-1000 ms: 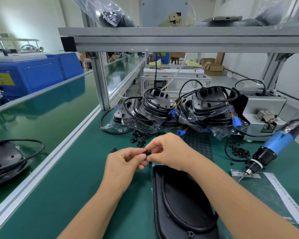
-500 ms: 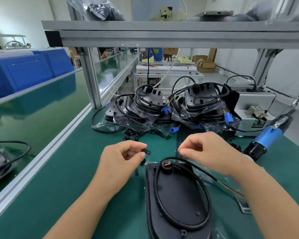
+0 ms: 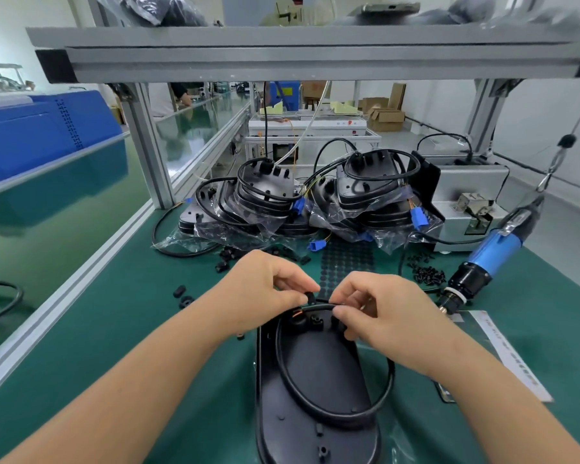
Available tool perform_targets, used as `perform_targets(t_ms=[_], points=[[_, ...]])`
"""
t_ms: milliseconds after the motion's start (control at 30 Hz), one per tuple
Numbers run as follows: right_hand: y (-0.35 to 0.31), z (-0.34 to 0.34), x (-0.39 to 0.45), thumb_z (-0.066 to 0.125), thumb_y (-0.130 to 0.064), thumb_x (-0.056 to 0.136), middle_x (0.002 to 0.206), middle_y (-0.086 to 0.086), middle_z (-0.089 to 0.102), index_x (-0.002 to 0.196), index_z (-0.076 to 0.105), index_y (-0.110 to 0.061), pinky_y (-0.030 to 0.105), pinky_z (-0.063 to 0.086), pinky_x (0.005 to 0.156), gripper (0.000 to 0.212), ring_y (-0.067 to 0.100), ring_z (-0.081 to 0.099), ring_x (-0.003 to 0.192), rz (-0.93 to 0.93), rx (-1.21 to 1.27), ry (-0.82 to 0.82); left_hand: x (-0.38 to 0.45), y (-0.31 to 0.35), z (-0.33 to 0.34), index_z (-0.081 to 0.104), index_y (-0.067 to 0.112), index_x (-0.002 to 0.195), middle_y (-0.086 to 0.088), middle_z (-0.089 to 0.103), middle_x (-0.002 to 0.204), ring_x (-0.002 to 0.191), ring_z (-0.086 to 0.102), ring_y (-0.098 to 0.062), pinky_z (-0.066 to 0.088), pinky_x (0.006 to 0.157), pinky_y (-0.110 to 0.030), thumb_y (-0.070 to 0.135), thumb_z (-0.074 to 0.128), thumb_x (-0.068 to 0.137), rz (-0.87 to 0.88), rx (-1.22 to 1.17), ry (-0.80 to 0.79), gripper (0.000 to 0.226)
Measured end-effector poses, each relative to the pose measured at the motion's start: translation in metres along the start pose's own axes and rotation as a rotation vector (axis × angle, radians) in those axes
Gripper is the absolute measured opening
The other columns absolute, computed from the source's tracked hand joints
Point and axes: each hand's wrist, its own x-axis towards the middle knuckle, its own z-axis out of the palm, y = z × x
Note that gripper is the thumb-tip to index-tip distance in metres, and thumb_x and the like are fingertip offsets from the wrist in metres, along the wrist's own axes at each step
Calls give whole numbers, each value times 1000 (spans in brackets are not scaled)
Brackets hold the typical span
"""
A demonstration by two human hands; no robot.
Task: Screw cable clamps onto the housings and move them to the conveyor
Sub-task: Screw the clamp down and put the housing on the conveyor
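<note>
A black oval housing lies flat on the green bench in front of me, with a black cable looped on top of it. My left hand pinches a small black cable clamp just above the housing's far end. My right hand pinches the cable right beside the clamp. The clamp sits against the cable between my fingertips.
Loose clamps and screws lie scattered behind the housing. A blue electric screwdriver hangs at the right. Bagged housings are stacked at the back beside a grey screw feeder. The conveyor runs along the left.
My right hand came back from the right and took hold of the cable. My left hand carried the clamp right until it met the cable.
</note>
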Motion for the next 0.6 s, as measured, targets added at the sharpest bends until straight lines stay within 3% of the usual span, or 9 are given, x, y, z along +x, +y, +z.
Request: perform_targets(t_ms=[133,333,467,600], points=[[0,1,1,65,-18,85,69,-10,69,78,62,-29,34,54,73,13,3,67,62,9,23,-3,1,-5,-2,76,35,82,8,74,75,66,61,-2,50,67,-12,4,74,80,-10,-73,10,31],[0,2,0,66,-18,85,68,-12,68,77,63,-30,36,56,72,15,3,67,62,39,71,14,-1,-5,-3,76,36,82,7,74,79,71,63,-10,55,76,-28,6,74,81,-25,-114,-27,30],[1,3,-1,66,-20,86,69,-13,68,78,64,-31,36,56,73,14,3,67,62,47,72,21,-2,-3,-2,76,34,85,5,75,80,78,67,-23,54,79,-28,6,74,81,-27,-86,-24,28],[1,5,-1,67,-19,86,70,-11,69,77,65,-30,38,57,74,14,3,68,62,66,91,31,-4,-1,-3,77,33,89,12,73,81,75,64,3,47,74,-11,7,73,82,27,-38,-78,27]])
